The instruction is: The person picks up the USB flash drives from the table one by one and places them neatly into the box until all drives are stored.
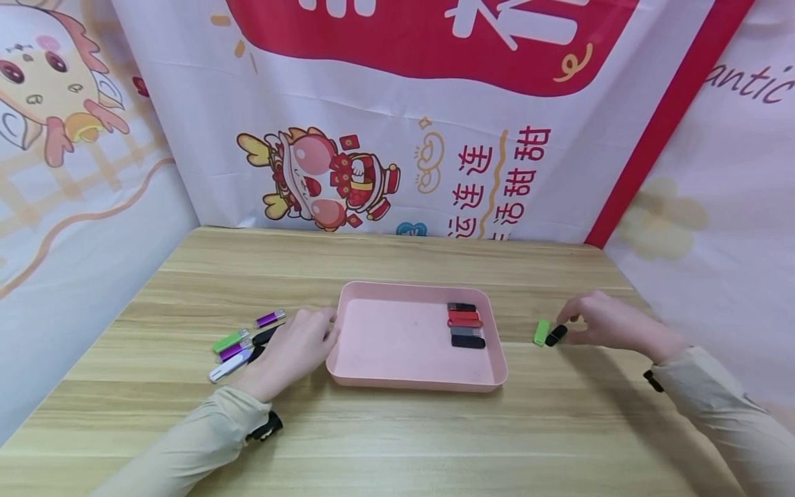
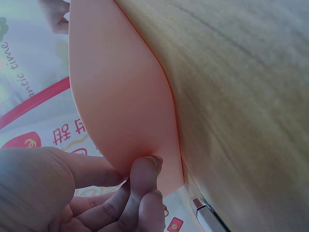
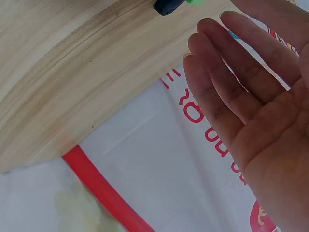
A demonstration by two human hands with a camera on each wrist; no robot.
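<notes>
Left hand [image 1: 295, 348] pinches the pink tray [image 1: 385, 338]; right hand [image 1: 605, 324] hangs beside a black drive [image 1: 556, 335]

The tray rests flat on the wood-grain surface [image 1: 397, 442], between the two hands. Inside, near its right wall, a row of four drives [image 1: 464, 322], one of them red, lies side by side, probably lined up this way to sit neatly.

At the opposite side, the left hand is closed on the wall: the left wrist view shows one fingertip pressed to the outer face, while another digit goes out of sight over the rim. This hold likely keeps the tray from sliding.

Off to the tray's right, the black drive lies just by the right hand's fingertips; whether they touch it, I cannot tell. That hand is loosely open, its fingers nearly straight in the right wrist view, and appears to hold nothing. A green drive [image 1: 541, 333] lies on the tray side of the black one, close against it or nearly so.

Left of the tray, a loose cluster of drives [image 1: 233, 351] in purple, green, white and black lies partly hidden by the left hand, too covered to count. Beyond the surface hangs a printed white cloth [image 1: 385, 103].
</notes>
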